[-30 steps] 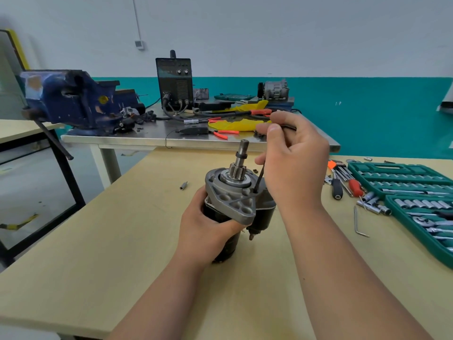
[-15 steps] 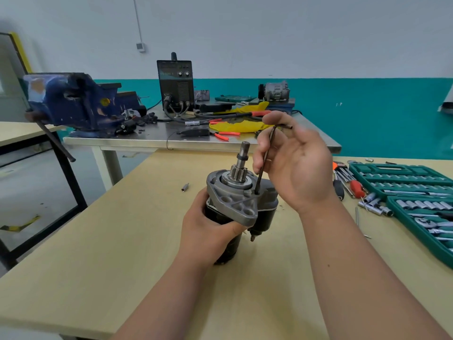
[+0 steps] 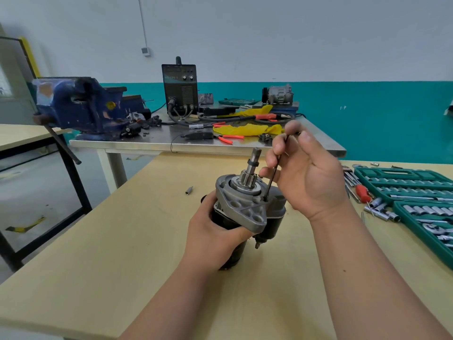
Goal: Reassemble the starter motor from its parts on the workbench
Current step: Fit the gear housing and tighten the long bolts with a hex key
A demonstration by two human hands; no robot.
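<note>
Since a second ago the right hand (image 3: 309, 179) has rolled over, its palm now toward the camera, turning the key (image 3: 272, 176) with it. At far left a blue vise (image 3: 78, 106) sits on the steel table (image 3: 157, 143) behind, and a loose bit (image 3: 188, 190) lies on the bench (image 3: 98, 266). The left hand (image 3: 215, 233) grips the motor (image 3: 247, 208) by its black body, upright on the bench, shaft up. The key's tip sits in the grey flange, and the right thumb and fingers pinch its bent top. Green socket cases (image 3: 416, 192) lie open at far right.
</note>
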